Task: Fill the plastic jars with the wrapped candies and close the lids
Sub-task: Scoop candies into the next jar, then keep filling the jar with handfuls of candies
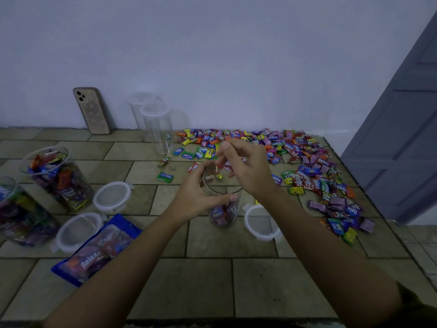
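My left hand grips a clear plastic jar around its upper part, holding it upright on the tiled floor. Several wrapped candies lie in the jar's bottom. My right hand hovers over the jar's mouth with its fingers loosely curled and thumb raised. A yellow candy shows inside the jar just below the rim. A wide pile of wrapped candies spreads behind and to the right of the jar. The jar's clear lid lies flat just to its right.
Two open candy-filled jars stand at the left, with two lids and a blue candy bag beside them. Two empty lidded jars and a phone stand by the wall. A grey door is at the right.
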